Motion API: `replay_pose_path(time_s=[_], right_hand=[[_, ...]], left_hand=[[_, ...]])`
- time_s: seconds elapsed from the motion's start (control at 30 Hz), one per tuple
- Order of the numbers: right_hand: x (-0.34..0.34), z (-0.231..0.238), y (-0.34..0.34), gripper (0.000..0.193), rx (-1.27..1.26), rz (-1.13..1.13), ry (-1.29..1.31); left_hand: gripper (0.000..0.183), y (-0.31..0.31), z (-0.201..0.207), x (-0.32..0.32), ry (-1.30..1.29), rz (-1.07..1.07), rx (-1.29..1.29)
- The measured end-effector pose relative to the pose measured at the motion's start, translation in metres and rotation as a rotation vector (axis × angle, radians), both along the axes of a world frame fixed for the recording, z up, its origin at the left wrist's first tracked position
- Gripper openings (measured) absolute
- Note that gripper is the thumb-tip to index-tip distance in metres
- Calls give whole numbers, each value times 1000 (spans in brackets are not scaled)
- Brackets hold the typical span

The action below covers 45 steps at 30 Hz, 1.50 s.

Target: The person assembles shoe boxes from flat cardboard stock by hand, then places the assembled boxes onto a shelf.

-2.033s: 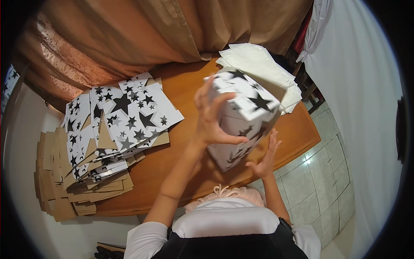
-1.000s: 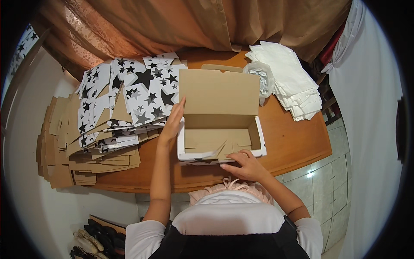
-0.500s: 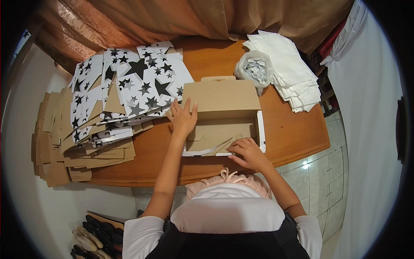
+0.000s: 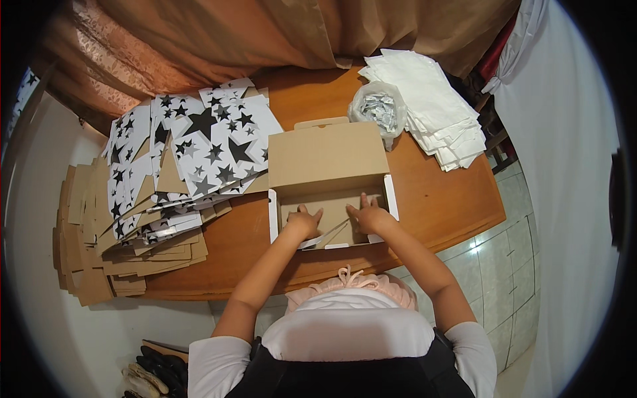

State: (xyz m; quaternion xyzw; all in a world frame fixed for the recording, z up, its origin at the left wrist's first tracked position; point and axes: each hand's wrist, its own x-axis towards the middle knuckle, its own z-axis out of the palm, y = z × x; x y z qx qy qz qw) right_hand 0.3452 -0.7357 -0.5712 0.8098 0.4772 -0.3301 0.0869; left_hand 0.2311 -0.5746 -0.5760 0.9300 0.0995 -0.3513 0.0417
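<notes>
A cardboard box [image 4: 328,156], plain brown inside with white outer edges, stands on the table before me, its lid raised toward the back. Both my hands reach over its front wall into it. My left hand [image 4: 304,223] lies in the left half with fingers apart, near the inner floor. On the other side, my right hand [image 4: 369,216] has its fingers spread in the right half. Between the hands, the front panel's slanting edge shows a folded-in flap [image 4: 334,233]. My fingertips seem to touch the cardboard; neither hand grasps anything.
Flat star-printed box blanks [image 4: 206,142] and brown cardboard pieces [image 4: 86,232] are stacked at the left of the wooden table [image 4: 438,199]. A clear plastic bag [image 4: 378,111] of small silvery packets and a pile of white sheets [image 4: 438,109] lie at the back right.
My left hand has gone from the lid's left edge down into the box. My right hand has moved from the front wall further inside, its fingers spreading.
</notes>
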Motion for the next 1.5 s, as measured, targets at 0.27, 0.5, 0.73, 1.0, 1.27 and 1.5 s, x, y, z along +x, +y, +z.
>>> replay_pose_path(time_s=[0.27,0.5,0.73,1.0,1.27,1.5], right_hand=[[4,-9,-2,72,-192,-38,58],[3,-1,1,56,-205,67,193],[16,44,-26,36,713,-94,238],[105,51,-96,26,1174,-710,-141],[195,-2,-104,34,854,-553,-779],[208,-10,-106,42,731,-539,-654]], left_hand=[[63,0,-17,-9,175,205,-218],[56,4,-25,-9,73,189,-229],[34,-30,74,26,-482,239,-227],[22,-65,81,155,-1177,-105,-526],[48,-119,29,255,-1105,-301,-591],[47,-120,7,267,-1045,-95,-787]])
